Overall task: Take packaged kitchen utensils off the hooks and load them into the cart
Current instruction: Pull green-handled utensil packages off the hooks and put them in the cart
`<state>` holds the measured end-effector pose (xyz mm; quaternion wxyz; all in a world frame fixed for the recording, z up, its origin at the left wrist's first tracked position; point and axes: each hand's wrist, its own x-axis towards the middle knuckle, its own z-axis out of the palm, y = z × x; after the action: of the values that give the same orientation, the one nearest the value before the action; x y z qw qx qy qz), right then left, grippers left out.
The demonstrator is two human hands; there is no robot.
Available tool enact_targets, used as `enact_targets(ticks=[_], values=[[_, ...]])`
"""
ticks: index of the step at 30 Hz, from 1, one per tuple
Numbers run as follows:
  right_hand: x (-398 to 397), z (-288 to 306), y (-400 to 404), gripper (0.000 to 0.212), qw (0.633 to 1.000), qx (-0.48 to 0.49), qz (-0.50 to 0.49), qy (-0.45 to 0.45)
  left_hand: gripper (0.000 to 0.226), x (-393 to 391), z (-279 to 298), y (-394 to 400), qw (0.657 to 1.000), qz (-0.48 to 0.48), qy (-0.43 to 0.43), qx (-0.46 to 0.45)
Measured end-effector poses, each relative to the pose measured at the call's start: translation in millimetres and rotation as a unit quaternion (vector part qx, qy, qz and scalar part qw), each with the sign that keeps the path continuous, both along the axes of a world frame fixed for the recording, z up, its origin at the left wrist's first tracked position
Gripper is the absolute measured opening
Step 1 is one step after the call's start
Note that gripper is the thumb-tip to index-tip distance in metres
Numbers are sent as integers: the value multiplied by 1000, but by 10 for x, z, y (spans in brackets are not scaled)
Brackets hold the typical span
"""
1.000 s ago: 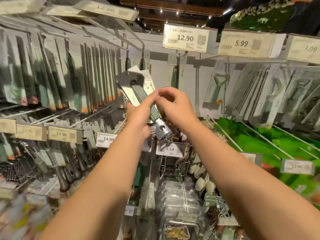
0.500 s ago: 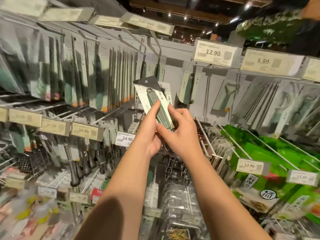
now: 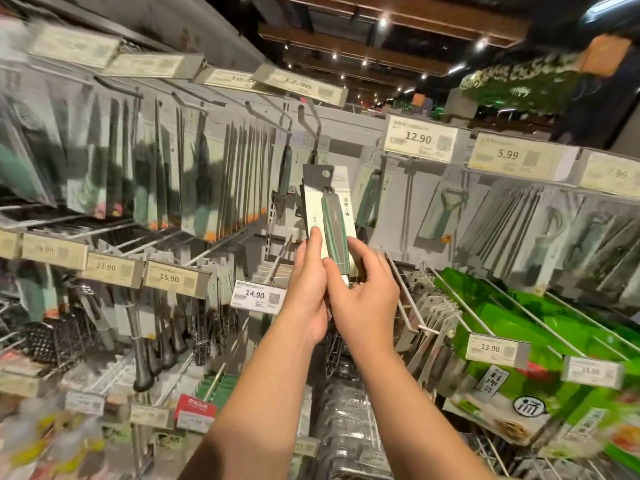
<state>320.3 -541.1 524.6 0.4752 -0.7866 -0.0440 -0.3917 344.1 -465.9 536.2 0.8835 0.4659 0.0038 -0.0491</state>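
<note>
Both hands, L (image 3: 309, 292) + R (image 3: 363, 299), pinch pack (image 3: 329, 216) bottom, upright near hook (image 3: 311, 126); keep firm grip, turn twd cart.

Retail shop, kitchenware aisle. Long metal peg hooks (image 3: 460, 299) on a grey back panel carry rows of carded green-handled utensils (image 3: 242, 181), each row fronted by a pale printed price tag with a barcode (image 3: 418, 138) reading 12.90, 5.99, 14.90. Dark slatted ceiling with small spotlights (image 3: 382, 22) overhead.
</note>
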Motion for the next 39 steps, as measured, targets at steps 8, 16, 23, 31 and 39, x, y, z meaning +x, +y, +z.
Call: enact_targets(ticks=[8,16,23,31,39], values=[[-74,33,-169,40,999,43,6,12,94,-66,6,-78,1000,15,19,6],[-184,108,-395,43,998,-21,-42,-37,39,-130,49,-16,998,29,51,-33],[-239,60,-515,46,993,-8,-86,-86,39,-198,68,-11,997,14,56,-44],[-110,135,-581,49,997,3,-74,-29,28,-195,110,-21,991,1,83,-100],[516,334,-787,46,991,-10,-43,125,34,-15,107,-31,993,-2,78,-88]])
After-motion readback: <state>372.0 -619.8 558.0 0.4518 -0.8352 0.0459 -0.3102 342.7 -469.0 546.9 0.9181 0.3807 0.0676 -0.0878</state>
